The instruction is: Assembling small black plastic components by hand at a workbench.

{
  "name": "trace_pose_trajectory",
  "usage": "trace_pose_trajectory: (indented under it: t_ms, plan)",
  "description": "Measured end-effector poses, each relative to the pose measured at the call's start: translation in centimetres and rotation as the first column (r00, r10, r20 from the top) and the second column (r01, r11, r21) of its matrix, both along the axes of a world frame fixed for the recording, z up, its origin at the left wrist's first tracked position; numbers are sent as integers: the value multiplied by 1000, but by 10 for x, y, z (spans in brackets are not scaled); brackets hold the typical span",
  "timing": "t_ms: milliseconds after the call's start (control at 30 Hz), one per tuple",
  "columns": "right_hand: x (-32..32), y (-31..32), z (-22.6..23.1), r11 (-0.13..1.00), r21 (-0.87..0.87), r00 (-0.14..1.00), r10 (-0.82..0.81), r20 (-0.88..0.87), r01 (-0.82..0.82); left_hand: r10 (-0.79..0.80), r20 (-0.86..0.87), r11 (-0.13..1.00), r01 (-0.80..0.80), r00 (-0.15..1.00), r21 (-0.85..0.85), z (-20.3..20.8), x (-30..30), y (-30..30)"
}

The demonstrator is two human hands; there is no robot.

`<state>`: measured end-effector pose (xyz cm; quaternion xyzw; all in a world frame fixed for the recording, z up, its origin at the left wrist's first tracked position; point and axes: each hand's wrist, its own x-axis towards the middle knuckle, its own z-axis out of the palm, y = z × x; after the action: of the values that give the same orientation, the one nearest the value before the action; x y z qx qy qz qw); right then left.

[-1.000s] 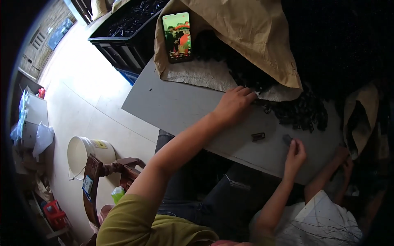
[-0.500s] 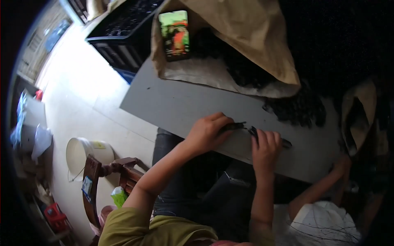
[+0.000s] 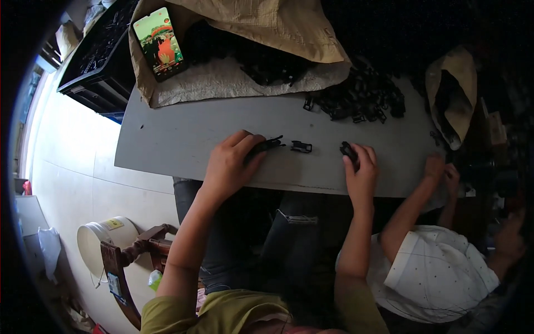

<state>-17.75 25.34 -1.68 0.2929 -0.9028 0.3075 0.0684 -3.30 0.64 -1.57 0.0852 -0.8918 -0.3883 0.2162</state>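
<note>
My left hand (image 3: pixel 236 164) is closed around slim black plastic pieces (image 3: pixel 271 143) whose pronged ends stick out past the fingers to the right. A small black plastic part (image 3: pixel 301 146) with a frame-like opening lies loose on the grey table (image 3: pixel 194 125), just right of those prongs and touched by neither hand. Farther right, my right hand (image 3: pixel 362 167) pinches another small black plastic part (image 3: pixel 347 150) between thumb and fingers, at the table's surface. Its lower portion is hidden by the fingers.
A heap of black parts (image 3: pixel 361 94) spills from a brown paper sack (image 3: pixel 278 28). A phone (image 3: pixel 158 44) with a lit screen leans inside the sack. A black crate (image 3: pixel 92 78) stands left, a white bucket (image 3: pixel 105 245) below. At right sit another person's arms (image 3: pixel 414 200) and a smaller sack (image 3: pixel 461 94).
My hands have moved apart; the pieces they held close together are now separated. A small black part now lies between them. The whole view has shifted, with the table sitting further left.
</note>
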Motion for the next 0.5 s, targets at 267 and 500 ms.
trace_pose_trajectory:
  t_ms: [267,500]
  plan:
    - [29,-62,15,948,-90,950,299,-85,-307,-23,-52,999,21,998,-35,-3,1,-2]
    - [28,-74,4,960,22,957,282,-75,-281,-91,-16,983,93,996,156,0,2,-6]
